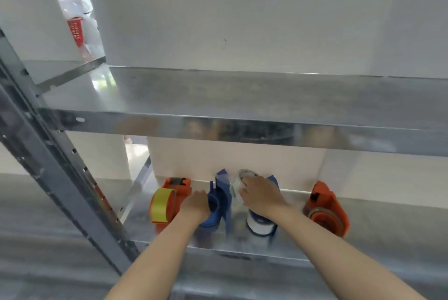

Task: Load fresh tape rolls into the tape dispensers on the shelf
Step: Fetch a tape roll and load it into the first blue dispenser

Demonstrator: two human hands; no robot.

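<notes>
From the head view, the right hand [260,194] holds a clear tape roll [238,185], fingers curled over it, just above the lower shelf [242,248]. The left hand [195,202] grips the empty blue dispenser [219,199] beside the roll, fingers wrapped on its side. An orange dispenser [164,200] with yellow tape stands to the left.

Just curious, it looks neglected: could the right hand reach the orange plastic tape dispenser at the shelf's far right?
Probably yes: bare metal shelf lies between the right hand and the orange plastic tape dispenser, but its grip holds a clear tape roll.
</notes>
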